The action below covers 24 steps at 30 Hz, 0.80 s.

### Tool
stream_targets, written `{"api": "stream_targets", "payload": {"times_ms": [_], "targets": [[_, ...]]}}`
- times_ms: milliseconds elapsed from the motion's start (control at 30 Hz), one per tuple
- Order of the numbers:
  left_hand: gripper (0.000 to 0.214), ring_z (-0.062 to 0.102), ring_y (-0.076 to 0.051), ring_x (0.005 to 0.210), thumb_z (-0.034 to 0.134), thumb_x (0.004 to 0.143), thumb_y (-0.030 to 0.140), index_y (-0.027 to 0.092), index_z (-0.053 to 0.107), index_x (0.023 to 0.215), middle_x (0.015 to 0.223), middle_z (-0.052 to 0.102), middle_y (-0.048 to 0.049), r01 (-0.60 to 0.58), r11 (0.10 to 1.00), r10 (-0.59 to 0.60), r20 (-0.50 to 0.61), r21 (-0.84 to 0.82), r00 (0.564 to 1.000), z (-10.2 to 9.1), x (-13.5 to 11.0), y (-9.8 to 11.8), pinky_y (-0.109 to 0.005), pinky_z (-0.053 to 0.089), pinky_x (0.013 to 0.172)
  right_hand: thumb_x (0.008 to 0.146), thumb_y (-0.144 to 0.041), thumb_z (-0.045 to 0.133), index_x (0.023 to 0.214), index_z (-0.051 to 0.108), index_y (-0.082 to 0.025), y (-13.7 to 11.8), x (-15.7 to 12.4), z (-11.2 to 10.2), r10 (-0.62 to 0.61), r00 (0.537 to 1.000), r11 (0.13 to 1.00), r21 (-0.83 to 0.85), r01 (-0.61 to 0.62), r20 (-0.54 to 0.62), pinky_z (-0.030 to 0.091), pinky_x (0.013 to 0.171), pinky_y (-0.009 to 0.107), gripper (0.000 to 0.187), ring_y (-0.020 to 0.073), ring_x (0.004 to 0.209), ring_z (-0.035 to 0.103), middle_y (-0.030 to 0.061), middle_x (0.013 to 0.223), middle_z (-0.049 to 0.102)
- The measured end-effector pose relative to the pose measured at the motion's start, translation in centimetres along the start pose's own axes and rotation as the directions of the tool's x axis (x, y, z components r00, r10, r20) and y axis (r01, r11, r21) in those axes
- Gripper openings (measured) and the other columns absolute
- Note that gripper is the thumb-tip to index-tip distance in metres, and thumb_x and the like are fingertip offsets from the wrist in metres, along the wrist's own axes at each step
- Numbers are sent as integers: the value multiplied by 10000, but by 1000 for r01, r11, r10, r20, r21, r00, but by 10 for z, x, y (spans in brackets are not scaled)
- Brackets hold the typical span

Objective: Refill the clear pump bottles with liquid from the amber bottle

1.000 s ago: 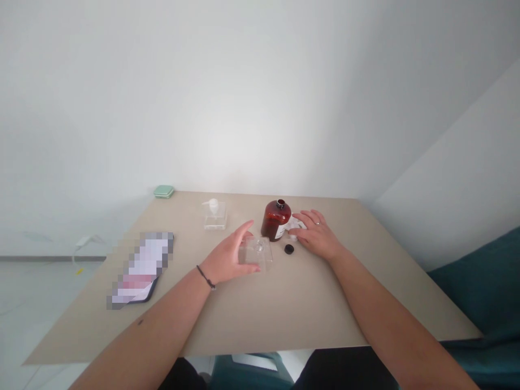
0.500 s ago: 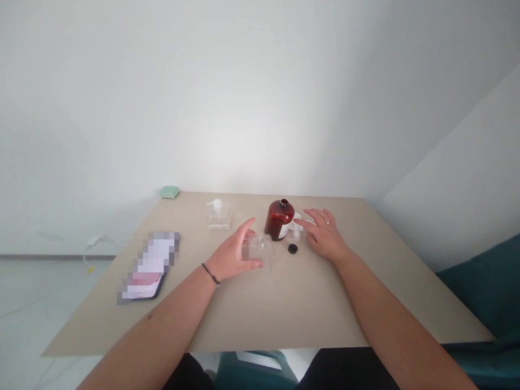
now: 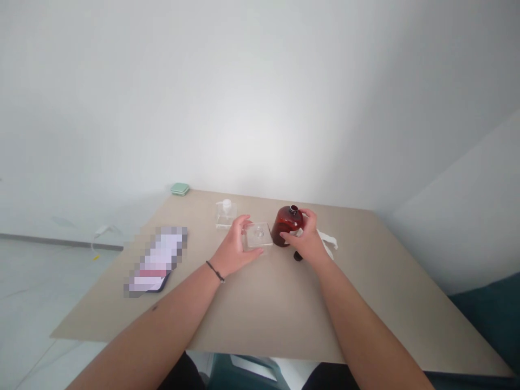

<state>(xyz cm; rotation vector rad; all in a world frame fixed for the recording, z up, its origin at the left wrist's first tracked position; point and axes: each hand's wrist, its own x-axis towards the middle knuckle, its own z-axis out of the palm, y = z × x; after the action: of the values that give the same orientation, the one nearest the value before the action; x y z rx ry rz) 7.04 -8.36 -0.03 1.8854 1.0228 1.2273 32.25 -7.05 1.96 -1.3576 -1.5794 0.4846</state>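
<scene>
My left hand is closed around the side of a clear square bottle, whose round neck opening faces up. My right hand wraps its thumb and fingers round a dark red-brown bottle, uncapped and slightly tilted, its base close to the clear bottle. Partly under my right hand lies a small black cap. A white piece, perhaps a pump top, shows beyond that hand, mostly hidden by it.
Behind my left hand stands another clear bottle with a white pump. A phone with a blurred screen lies on the left of the beige table. A small green case sits at the far left corner, near the wall.
My right hand has moved left and taken hold of the brown bottle, which now leans a little. My left hand keeps the clear bottle, now raised slightly. The view has shifted a little.
</scene>
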Motion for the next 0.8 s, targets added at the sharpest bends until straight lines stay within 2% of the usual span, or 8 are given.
{"api": "stream_targets", "payload": {"times_ms": [67,200,300,367,500,633,700,800], "targets": [[860,540,-344,1325,831,743,344,233,332,1436,1374,522,-161,-6,1000,6,-27,7,1000,1,0,-1,-590,408,1154,666,-366,834,1348,380,-245,-2,-2,-1,13,1000,999,44,-12,-26,474,1079,552,827,305,1190,638,142,1298,623],[749,555,-343,1297,821,746,371,218,418,1358,1363,535,-159,-25,998,26,-19,62,999,2,1,2,-580,430,1137,713,-355,816,1386,369,-269,-4,-9,-9,-114,991,990,79,120,-76,462,1108,553,813,297,1244,612,142,1377,575],[710,558,-343,1288,812,754,386,216,442,1336,1342,547,-158,-31,996,31,5,78,1000,0,1,4,-576,443,1121,753,-361,802,1431,377,-275,-6,-14,-14,-227,968,974,-16,227,-106,494,1083,549,806,311,1281,588,152,1438,531],[689,564,-342,1275,805,759,392,214,452,1323,1325,554,-157,-45,996,43,26,80,999,-1,1,5,-570,452,1110,778,-347,790,1441,415,-270,-10,-17,-17,-320,943,940,-157,304,-89,506,1068,553,765,327,1280,585,150,1417,558],[682,577,-337,1242,801,752,381,211,454,1314,1296,562,-153,-89,994,83,81,61,993,-2,2,6,-558,452,1103,825,-260,748,1440,486,-263,-20,-19,-21,-504,863,764,-456,456,18,521,1045,537,668,344,1252,596,154,1362,615],[669,571,-330,1236,796,753,364,214,457,1309,1297,556,-148,-108,993,102,99,51,990,-2,2,7,-553,447,1103,832,-169,702,1411,530,-253,-29,-22,-23,-631,769,574,-607,550,100,513,1038,536,609,342,1213,604,164,1357,608],[657,565,-323,1233,791,755,352,213,459,1305,1296,552,-143,-120,992,115,99,48,988,-2,1,8,-547,451,1100,818,-134,693,1376,561,-250,-33,-23,-23,-652,748,517,-648,559,125,499,1042,546,585,345,1206,595,163,1350,606],[646,557,-315,1232,784,758,327,216,460,1305,1293,548,-133,-121,991,116,84,51,990,-3,1,8,-541,456,1095,808,-117,687,1349,593,-249,-38,-26,-22,-647,746,475,-679,559,162,467,1063,559,565,342,1210,576,156,1337,612]]}}
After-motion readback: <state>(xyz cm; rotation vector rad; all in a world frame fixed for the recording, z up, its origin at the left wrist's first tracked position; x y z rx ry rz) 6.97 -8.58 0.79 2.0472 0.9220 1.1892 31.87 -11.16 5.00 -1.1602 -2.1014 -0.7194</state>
